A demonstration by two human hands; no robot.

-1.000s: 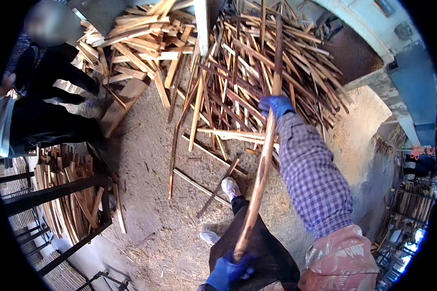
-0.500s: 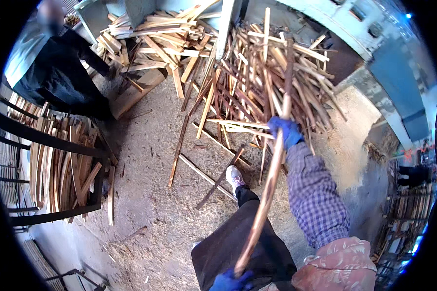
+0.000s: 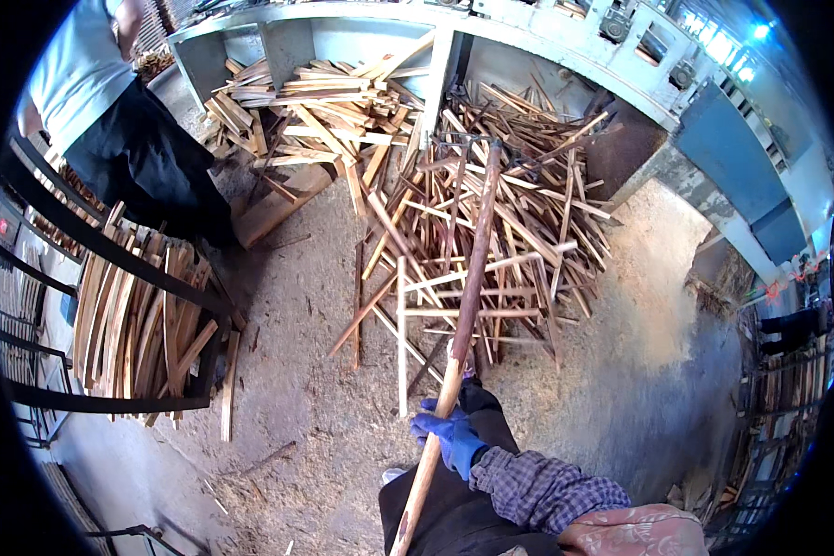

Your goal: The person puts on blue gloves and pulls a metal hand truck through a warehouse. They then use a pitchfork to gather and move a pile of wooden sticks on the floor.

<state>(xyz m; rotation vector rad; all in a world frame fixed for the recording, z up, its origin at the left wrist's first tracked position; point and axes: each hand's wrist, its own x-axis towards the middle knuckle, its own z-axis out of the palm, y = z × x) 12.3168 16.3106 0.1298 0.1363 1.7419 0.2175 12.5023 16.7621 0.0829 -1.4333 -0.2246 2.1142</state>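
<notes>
My right hand point(image 3: 449, 437), in a blue glove and a checked sleeve, is closed round a long wooden pole point(image 3: 471, 296). Pale near my hand and dark brown further up, the pole slants away over a heap of thin wood strips point(image 3: 519, 213). At its far end a thin dark bar shows among the strips; I cannot tell whether it is fixed to the pole. The near end runs out at the lower edge, and my left hand is out of view. Several loose strips point(image 3: 401, 343) lie crossed just beyond my feet.
Another person point(image 3: 139, 139) stands at the far left beside a black metal rack point(image 3: 111, 403) stacked with wood strips. More pale offcuts point(image 3: 352, 107) are piled under the grey machine frame point(image 3: 565, 32). Sawdust point(image 3: 658, 259) covers the floor to the right.
My right hand has come down and left, closer to my body, along with the pole. My left hand has left the view. Strips lie differently before my feet, and the other person stands straighter.
</notes>
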